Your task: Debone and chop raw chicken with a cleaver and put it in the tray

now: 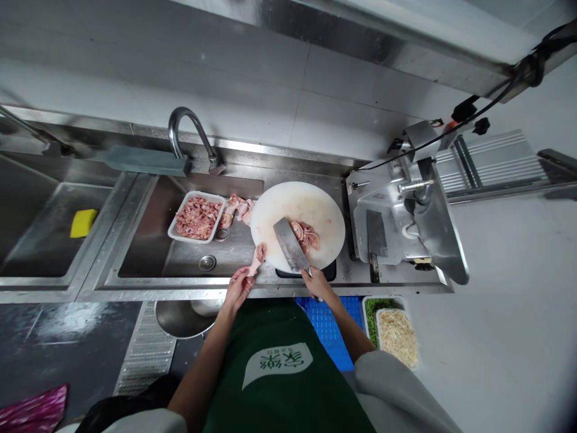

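Note:
Pinched in my left hand (238,288) is a piece of raw meat (257,258), its upper end at the left rim of the round white cutting board (324,207). My right hand (315,283) is closed round the handle of a cleaver (291,245), whose broad blade lies over the board, pointing up and left. Cut meat (308,236) rests on the board just right of the blade. To the left in the sink, a white basket (174,232) holds small chopped meat pieces, and larger raw pieces (229,210) lie between it and the board.
A faucet (193,114) rises behind the sink (180,258). Right of the board stands a metal slicer (419,204) with a second cleaver (375,234) on it. A yellow sponge (83,223) sits in the left basin. Food containers (396,337) stand low at the right.

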`<act>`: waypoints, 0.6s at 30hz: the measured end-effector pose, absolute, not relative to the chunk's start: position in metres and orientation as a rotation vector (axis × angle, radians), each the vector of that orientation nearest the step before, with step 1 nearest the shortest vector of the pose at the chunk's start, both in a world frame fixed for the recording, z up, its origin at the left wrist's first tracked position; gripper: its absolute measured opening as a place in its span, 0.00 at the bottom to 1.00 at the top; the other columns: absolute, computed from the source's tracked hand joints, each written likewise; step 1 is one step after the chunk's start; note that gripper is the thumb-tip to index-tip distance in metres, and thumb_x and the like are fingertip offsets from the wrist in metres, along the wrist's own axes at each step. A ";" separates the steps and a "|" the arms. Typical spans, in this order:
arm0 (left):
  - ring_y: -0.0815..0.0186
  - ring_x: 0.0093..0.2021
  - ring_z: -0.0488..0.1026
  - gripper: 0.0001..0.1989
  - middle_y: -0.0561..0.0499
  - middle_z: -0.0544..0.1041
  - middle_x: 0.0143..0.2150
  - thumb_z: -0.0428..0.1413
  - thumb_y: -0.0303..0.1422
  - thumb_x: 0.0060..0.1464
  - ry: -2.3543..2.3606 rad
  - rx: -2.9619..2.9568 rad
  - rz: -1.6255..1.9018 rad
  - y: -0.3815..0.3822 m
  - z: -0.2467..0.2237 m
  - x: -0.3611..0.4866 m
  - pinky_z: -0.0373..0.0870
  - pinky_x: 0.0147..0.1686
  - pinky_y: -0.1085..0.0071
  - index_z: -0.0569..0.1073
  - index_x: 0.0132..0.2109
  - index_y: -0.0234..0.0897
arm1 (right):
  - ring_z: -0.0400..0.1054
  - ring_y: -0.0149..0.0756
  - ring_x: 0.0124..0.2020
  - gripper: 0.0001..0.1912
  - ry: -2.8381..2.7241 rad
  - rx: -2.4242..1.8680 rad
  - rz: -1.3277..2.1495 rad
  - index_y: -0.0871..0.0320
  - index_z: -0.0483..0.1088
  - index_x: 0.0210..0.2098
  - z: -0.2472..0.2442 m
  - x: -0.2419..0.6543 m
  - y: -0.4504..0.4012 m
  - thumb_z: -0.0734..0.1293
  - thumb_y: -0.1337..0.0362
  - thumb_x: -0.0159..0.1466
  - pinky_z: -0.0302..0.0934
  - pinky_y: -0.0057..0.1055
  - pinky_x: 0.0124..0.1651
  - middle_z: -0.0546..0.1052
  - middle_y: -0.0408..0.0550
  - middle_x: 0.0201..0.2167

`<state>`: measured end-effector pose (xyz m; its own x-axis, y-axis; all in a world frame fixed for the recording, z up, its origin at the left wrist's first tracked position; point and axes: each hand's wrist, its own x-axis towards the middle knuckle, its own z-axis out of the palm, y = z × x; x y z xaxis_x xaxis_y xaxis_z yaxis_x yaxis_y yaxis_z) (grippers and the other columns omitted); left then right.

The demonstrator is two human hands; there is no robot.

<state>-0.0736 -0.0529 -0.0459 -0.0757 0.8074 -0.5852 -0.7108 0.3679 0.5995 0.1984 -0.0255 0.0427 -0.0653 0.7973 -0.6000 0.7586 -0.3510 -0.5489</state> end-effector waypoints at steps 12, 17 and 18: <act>0.77 0.22 0.62 0.13 0.52 0.76 0.29 0.66 0.31 0.43 1.304 -0.036 1.445 -0.087 -0.045 -0.147 0.63 0.24 0.77 0.73 0.35 0.35 | 0.77 0.39 0.36 0.14 -2.107 -2.255 0.915 0.59 0.71 0.44 0.071 0.189 -0.033 0.58 0.58 0.74 0.59 0.27 0.36 0.81 0.53 0.36; 0.77 0.22 0.61 0.13 0.55 0.74 0.27 0.65 0.31 0.41 1.372 -0.077 1.580 -0.111 -0.039 -0.184 0.61 0.24 0.79 0.71 0.35 0.35 | 0.78 0.45 0.40 0.14 -2.221 -2.367 0.773 0.61 0.68 0.50 0.078 0.181 -0.059 0.56 0.60 0.75 0.59 0.30 0.38 0.81 0.56 0.37; 0.77 0.22 0.61 0.14 0.55 0.73 0.27 0.65 0.32 0.41 1.402 -0.062 1.589 -0.115 -0.038 -0.189 0.61 0.24 0.79 0.71 0.35 0.35 | 0.78 0.45 0.40 0.14 -2.232 -2.401 0.765 0.61 0.68 0.50 0.078 0.177 -0.063 0.55 0.61 0.75 0.59 0.31 0.37 0.81 0.57 0.37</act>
